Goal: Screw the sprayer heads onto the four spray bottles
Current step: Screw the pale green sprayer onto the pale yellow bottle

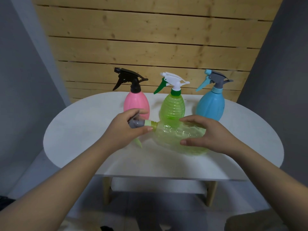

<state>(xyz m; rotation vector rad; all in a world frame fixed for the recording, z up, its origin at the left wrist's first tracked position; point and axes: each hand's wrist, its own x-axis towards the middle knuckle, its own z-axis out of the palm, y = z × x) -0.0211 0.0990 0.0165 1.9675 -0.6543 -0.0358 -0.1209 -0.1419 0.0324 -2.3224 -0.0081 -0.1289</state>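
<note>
Two hands work one lying yellow-green bottle [176, 135] mid-counter [80, 130]: left hand [126, 129] grips its grey sprayer head [135, 123], right hand [205, 132] clasps the body.

White oval table [80, 130], frame centre. Standing along far edge: pink bottle [136, 102], green bottle [173, 105], blue bottle [210, 105]. Fourth bottle [176, 135] lying mid-table.

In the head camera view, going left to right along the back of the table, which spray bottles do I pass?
pink bottle with black sprayer → green ribbed bottle with white sprayer → blue bottle with grey sprayer
</note>
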